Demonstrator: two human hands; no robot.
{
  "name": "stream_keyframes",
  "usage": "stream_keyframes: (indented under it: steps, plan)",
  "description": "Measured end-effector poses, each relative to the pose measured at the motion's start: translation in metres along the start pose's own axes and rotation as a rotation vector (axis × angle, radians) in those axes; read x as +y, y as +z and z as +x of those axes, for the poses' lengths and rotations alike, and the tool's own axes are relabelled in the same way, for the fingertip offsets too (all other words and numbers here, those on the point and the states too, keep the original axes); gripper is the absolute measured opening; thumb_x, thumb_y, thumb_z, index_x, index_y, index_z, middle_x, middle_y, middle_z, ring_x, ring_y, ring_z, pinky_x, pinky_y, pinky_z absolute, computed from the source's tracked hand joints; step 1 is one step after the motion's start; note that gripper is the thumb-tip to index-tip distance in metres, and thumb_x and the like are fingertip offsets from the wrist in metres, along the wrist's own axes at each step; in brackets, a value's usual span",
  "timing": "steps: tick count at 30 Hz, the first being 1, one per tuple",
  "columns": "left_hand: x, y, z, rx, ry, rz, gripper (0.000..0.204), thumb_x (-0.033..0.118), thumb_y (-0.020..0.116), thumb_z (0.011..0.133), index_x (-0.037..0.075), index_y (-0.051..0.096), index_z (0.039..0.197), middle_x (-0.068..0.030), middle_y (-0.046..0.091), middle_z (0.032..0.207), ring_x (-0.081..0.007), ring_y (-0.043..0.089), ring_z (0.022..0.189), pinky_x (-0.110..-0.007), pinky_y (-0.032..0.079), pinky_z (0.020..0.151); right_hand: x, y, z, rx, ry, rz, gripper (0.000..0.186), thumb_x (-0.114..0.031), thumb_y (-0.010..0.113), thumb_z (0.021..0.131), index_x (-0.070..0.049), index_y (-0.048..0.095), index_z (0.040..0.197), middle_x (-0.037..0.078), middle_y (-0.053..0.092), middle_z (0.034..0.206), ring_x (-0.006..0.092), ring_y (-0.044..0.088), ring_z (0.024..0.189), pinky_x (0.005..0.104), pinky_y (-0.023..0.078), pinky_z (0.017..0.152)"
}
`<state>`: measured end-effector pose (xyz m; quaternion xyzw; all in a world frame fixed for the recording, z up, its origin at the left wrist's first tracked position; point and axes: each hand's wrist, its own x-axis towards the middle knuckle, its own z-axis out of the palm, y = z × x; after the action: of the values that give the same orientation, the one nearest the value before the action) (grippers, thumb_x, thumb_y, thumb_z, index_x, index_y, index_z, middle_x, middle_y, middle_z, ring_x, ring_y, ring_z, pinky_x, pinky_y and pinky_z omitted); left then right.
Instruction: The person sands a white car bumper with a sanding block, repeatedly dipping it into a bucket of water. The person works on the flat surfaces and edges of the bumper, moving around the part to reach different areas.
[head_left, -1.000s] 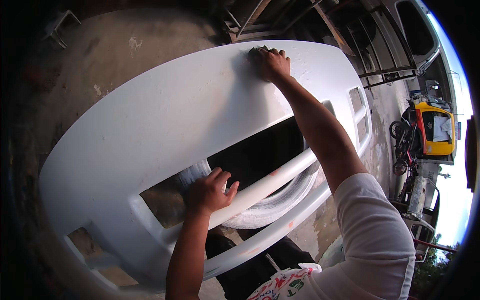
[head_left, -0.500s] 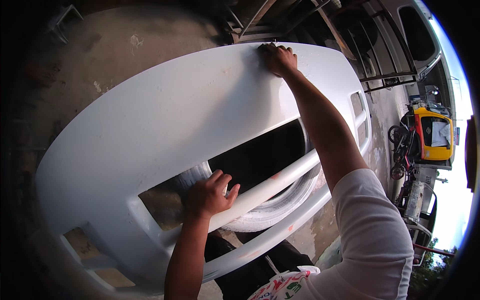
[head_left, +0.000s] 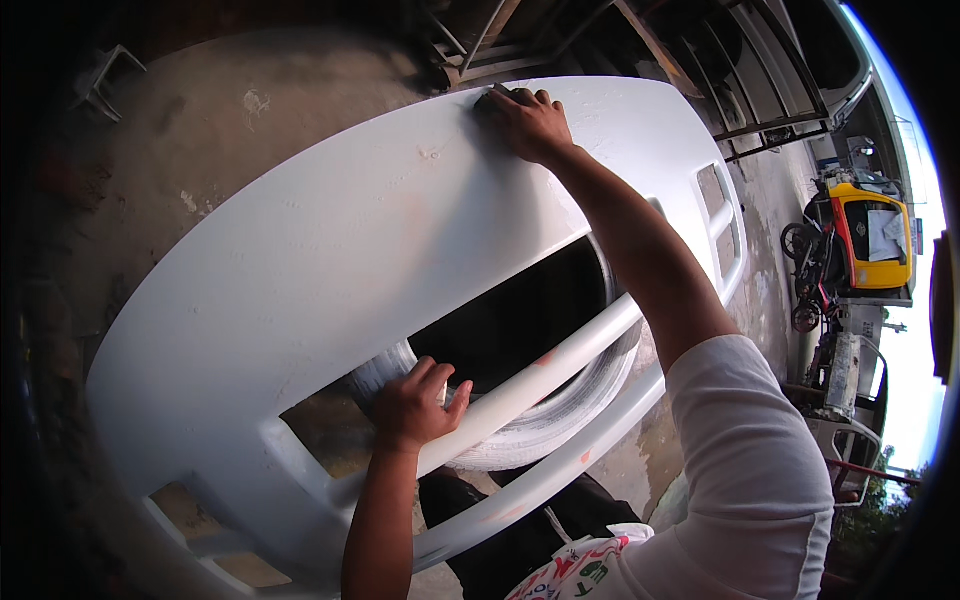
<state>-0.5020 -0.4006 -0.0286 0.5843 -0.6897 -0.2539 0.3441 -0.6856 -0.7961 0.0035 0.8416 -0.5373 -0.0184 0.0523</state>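
R grip was moved slightly L. L grip is half-curled at bar of white bumper, contents can't be told; beyond, dark item, mostly hidden, is clasped in R grip nr far edge. Sheet on yellow vehicle: illegible.

Right hand on a dark pad, at the far edge of a white bumper, left hand by its bar, whitish tire beneath, yellow vehicle at right

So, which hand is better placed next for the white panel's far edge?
Likely the right hand, near that edge with a dark pad; the left hand is farther, by a bar.
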Motion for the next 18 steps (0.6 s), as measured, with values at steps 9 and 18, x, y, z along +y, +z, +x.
stream_keyframes:
  steps: [9, 18]
  plan:
    - [-0.007, 0.002, -0.01, -0.085, -0.037, 0.01, 0.027, 0.027, 0.084, 0.084, 0.006, 0.072, 0.096, -0.0132, 0.069, 0.089, -0.0359, 0.071, 0.076, -0.044, 0.059, 0.066, -0.18, -0.009, -0.098, 0.027, -0.399, 0.209, 0.053, -0.03, 0.053, 0.102, -0.023, 0.056, 0.154, 0.017, 0.057, 0.141, 0.0303, 0.049, 0.135, 0.0489, 0.039, 0.108]
    - [-0.008, 0.011, -0.008, -0.005, -0.006, -0.023, 0.028, 0.035, 0.081, 0.087, 0.01, 0.072, 0.093, -0.0096, 0.067, 0.087, -0.0349, 0.07, 0.068, -0.044, 0.056, 0.055, -0.089, -0.011, -0.074, -0.042, -0.2, 0.096, 0.047, -0.034, 0.05, 0.109, -0.028, 0.056, 0.155, 0.014, 0.057, 0.139, 0.0314, 0.052, 0.129, 0.0431, 0.042, 0.108]
